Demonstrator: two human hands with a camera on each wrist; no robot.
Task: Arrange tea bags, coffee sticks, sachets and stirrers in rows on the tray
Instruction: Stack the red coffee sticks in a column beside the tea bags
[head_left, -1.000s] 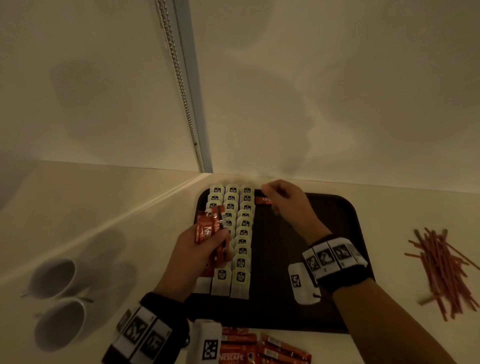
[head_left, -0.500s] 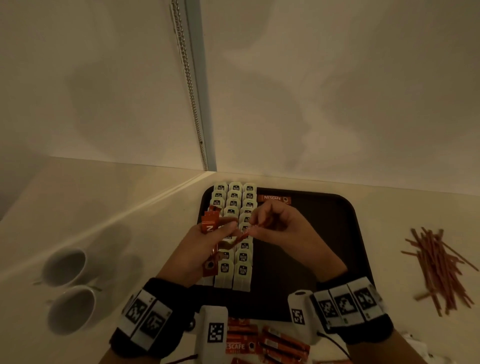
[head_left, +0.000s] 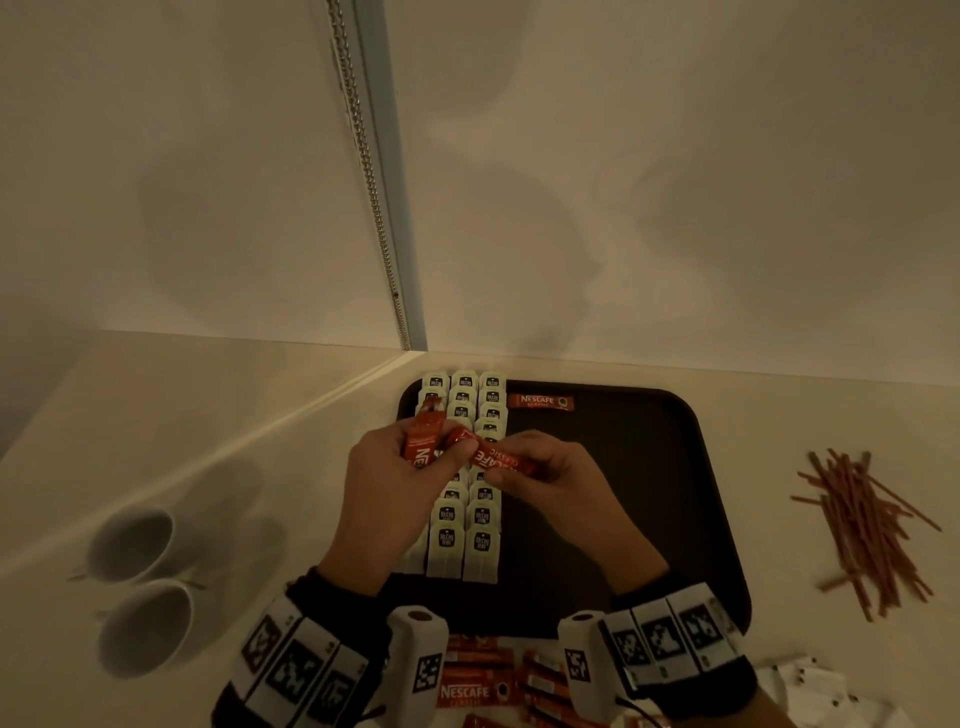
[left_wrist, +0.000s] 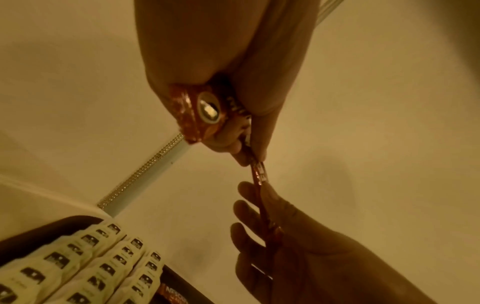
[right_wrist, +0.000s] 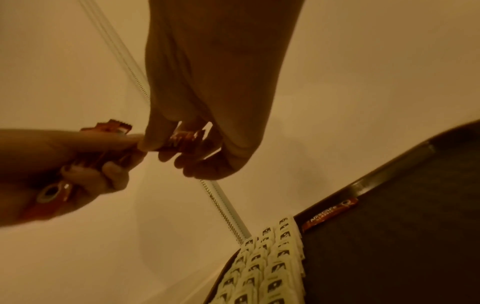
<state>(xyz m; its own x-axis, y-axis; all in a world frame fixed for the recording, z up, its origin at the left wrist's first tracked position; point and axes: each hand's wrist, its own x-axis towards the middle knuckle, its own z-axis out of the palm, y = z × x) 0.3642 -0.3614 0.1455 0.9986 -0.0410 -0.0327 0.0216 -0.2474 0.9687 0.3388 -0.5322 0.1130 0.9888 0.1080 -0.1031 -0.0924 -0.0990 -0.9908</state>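
A dark tray (head_left: 691, 467) lies in the counter corner. Three rows of white tea bags (head_left: 483, 540) fill its left side, and one red coffee stick (head_left: 540, 401) lies at the far edge beside them. Above the tea bags my left hand (head_left: 395, 483) grips a bunch of red coffee sticks (head_left: 423, 447). My right hand (head_left: 545, 478) pinches one coffee stick (head_left: 501, 460) whose other end is still at the left fingers. The left wrist view shows that stick (left_wrist: 259, 174) stretched between both hands. The right wrist view shows it (right_wrist: 182, 142) under my right fingers.
A heap of brown stirrers (head_left: 867, 530) lies on the counter right of the tray. Loose coffee sticks (head_left: 478, 686) lie near the tray's front edge. White sachets (head_left: 826, 691) sit at the bottom right. Two white cups (head_left: 140, 587) stand at the left. Walls close the corner behind.
My right hand left a coffee stick at the tray's far edge, came back to the left hand, and now draws another stick from the bunch.
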